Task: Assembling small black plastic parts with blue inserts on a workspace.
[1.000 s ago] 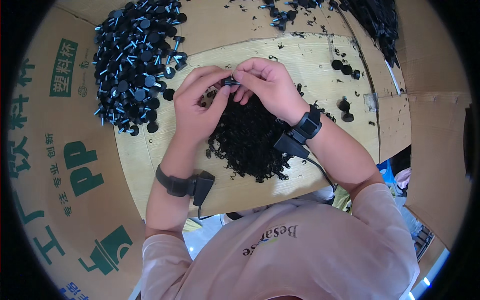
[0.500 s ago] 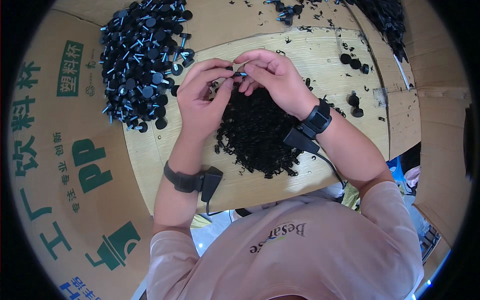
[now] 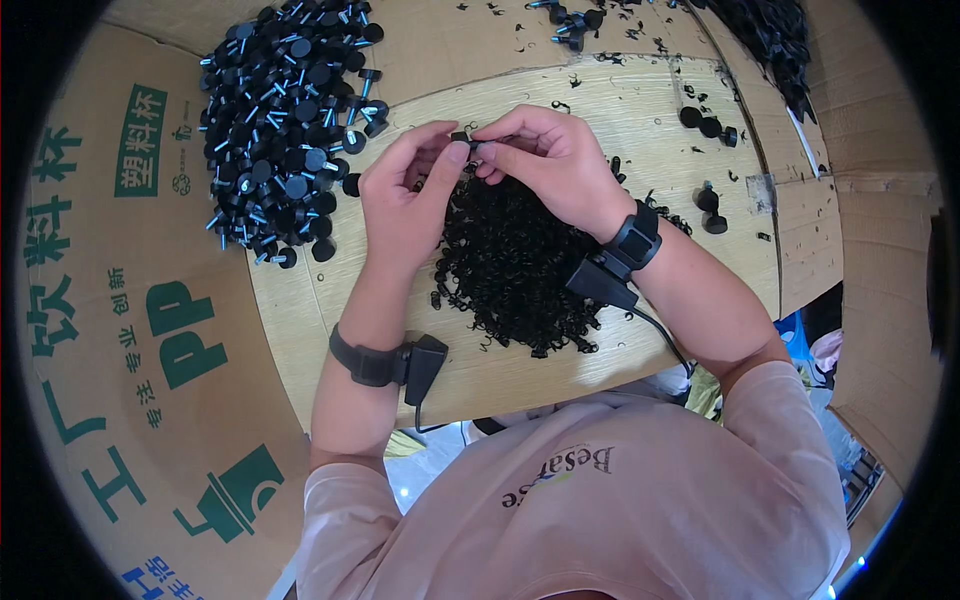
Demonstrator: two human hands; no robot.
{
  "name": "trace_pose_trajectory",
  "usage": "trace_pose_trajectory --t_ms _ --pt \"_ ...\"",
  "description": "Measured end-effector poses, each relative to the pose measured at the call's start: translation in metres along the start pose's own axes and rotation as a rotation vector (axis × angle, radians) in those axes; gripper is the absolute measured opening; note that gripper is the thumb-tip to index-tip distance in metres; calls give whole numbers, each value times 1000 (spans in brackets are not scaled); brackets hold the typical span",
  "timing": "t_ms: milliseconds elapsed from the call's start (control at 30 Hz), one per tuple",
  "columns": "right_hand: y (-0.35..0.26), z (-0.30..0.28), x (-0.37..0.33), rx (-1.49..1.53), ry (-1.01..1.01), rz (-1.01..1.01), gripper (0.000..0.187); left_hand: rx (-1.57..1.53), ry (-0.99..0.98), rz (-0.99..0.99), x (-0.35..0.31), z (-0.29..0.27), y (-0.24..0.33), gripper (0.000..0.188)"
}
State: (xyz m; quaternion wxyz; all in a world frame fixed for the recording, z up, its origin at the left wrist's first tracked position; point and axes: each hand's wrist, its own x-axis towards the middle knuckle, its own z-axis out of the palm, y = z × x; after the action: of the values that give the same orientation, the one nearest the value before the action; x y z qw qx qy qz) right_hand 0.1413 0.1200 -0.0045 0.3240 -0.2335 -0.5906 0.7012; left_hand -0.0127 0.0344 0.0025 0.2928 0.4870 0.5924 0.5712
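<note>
Over the far edge of the heap, my left hand (image 3: 412,195) pinches a black-headed screw (image 3: 461,137) between thumb and fingers. My right hand (image 3: 556,165) meets it from the other side, thumb and forefinger closed at the screw's shank end. Fingertips cover most of the shank, and whether a small black ring sits on it I cannot tell. Beneath both hands lies a heap of small black curled pieces (image 3: 520,265), like split rings or clips. Left of my left hand is a big pile of black-headed screws (image 3: 285,130) with shiny metal shanks.
Several black-headed screws (image 3: 710,127) stand apart on the right of the wooden board (image 3: 380,290), and more (image 3: 572,25) lie at the far side. Loose black bits are scattered there. Cardboard walls (image 3: 150,240) rise left and right. A dark bundle (image 3: 765,40) sits far right.
The screw has tilted between my fingers, so its black head shows now and less of its shank. My left fingers have shifted slightly; the heaps look the same.
</note>
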Motion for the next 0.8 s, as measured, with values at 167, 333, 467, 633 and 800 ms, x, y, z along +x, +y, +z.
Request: trace_pose_trajectory --t_ms 167,333,467,633,800 --pt "-2 0 0 22 -31 37 14 68 23 90 0 -3 -7 19" --pt "-4 -2 -1 58 -40 50 14 220 -46 239 -2 -4 1 23" --pt "-4 -1 -1 43 -25 62 11 255 -58 269 -2 -3 2 26" --pt "-1 -4 0 65 -39 50 11 253 -80 341 -2 -2 2 28" --pt "-2 -5 2 56 -18 100 13 237 -109 399 -1 -1 1 29"
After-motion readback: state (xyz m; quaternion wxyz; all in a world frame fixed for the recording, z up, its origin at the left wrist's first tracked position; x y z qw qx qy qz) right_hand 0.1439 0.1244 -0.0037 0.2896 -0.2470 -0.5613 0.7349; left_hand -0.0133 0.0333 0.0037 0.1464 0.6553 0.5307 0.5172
